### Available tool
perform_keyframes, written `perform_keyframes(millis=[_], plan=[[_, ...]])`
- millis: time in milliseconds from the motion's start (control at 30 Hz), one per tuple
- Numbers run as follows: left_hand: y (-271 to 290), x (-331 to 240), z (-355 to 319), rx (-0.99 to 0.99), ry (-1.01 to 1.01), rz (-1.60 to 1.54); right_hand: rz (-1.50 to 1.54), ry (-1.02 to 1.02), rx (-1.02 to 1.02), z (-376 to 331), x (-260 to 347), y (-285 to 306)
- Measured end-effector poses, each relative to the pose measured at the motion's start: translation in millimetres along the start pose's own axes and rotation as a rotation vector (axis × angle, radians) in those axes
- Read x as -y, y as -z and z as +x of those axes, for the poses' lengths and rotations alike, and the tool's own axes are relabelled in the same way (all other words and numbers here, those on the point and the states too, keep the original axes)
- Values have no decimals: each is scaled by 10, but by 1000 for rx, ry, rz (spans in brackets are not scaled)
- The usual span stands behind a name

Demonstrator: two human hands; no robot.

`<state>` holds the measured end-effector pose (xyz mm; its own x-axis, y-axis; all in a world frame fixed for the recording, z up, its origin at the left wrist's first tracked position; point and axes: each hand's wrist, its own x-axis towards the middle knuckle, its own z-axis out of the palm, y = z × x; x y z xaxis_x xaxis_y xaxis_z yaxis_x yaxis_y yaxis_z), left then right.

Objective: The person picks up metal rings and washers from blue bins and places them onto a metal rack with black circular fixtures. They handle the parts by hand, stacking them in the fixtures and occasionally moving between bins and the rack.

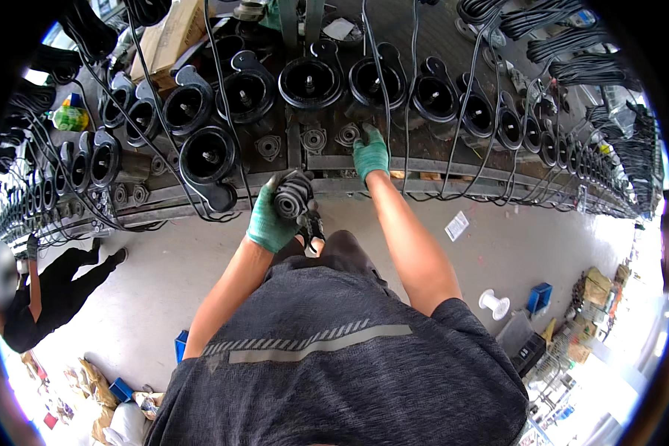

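My left hand (269, 223), in a green glove with dark fingers, is wrapped round a stack of dark round flanged parts (293, 197) in front of my body. The stack is tilted, and its top ring faces up. My right hand (372, 154), gloved the same way, reaches forward to the bench. Its fingers stretch out beside a grey round flange (347, 134) lying flat there, with the fingertips at its right edge. To the left of it lie two similar flanges, one (314, 139) in the middle and another (269, 146) further left.
Black round housings (310, 80) with corded cables line the dark bench (327, 162). One housing (209, 157) lies nearer its edge. Cables hang down across the bench front. A person (52, 290) stands at far left. A white spool (493, 304) and blue bin (540, 298) sit on the floor.
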<state>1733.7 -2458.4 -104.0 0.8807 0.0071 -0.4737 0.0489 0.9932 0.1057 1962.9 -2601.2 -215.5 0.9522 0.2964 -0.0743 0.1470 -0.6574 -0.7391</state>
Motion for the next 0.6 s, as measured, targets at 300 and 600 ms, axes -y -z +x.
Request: perform_keyframes(millis=[300, 600], plan=[[-203, 99, 246, 100, 39, 50, 852, -284, 540, -1151, 1270, 1105], [-688, 429, 562, 154, 65, 262, 472, -2, 243, -788, 614, 1856]])
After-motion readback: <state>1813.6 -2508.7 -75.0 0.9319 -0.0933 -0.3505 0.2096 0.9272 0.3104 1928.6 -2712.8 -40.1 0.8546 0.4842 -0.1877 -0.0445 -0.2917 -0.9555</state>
